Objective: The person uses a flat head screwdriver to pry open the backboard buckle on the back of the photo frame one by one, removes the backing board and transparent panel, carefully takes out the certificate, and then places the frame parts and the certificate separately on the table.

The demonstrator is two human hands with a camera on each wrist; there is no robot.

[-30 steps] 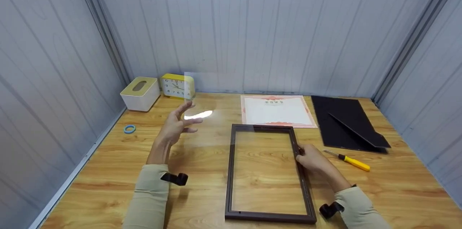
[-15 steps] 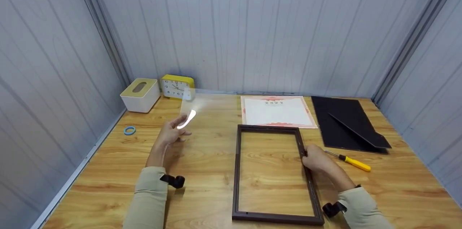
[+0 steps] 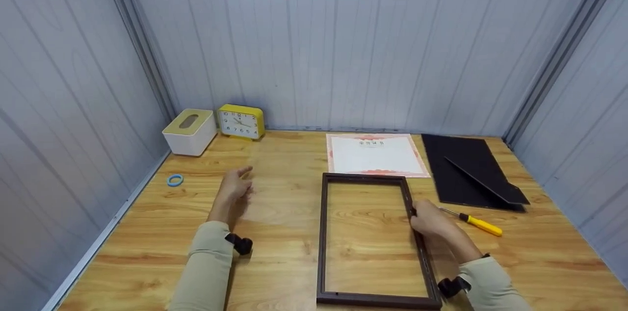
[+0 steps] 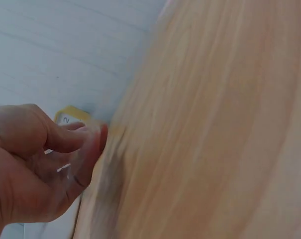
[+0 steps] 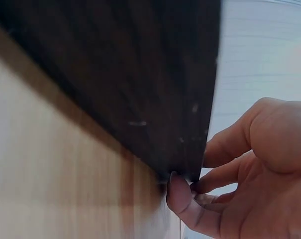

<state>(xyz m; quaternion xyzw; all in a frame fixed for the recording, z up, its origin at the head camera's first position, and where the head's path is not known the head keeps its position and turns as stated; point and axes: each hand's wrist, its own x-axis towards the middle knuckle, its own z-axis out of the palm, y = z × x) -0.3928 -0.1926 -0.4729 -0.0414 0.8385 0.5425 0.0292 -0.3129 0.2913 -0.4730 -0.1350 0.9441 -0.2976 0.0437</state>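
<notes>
Low over the table, a clear sheet (image 3: 284,176) shows only as a faint pale rectangle left of the picture frame. My left hand (image 3: 234,187) pinches its left edge between thumb and fingers, the tips close together in the left wrist view. The dark brown picture frame (image 3: 322,237) has bare table showing through its opening. On its right side my right hand (image 3: 428,218) grips the rail; the right wrist view has the thumb (image 5: 180,196) on one side of the rail and fingers on the other.
A red-bordered certificate (image 3: 373,156) lies behind the frame. To its right is a black backing board (image 3: 461,154) with a raised stand flap. A yellow-handled screwdriver (image 3: 483,225) lies beside my right hand. Tissue box (image 3: 191,134), yellow clock (image 3: 240,122) and blue ring (image 3: 175,180) stand at left.
The clear sheet has come down from a raised, tilted position to near the table, my left hand lowering with it. My right hand has shifted the frame slightly right.
</notes>
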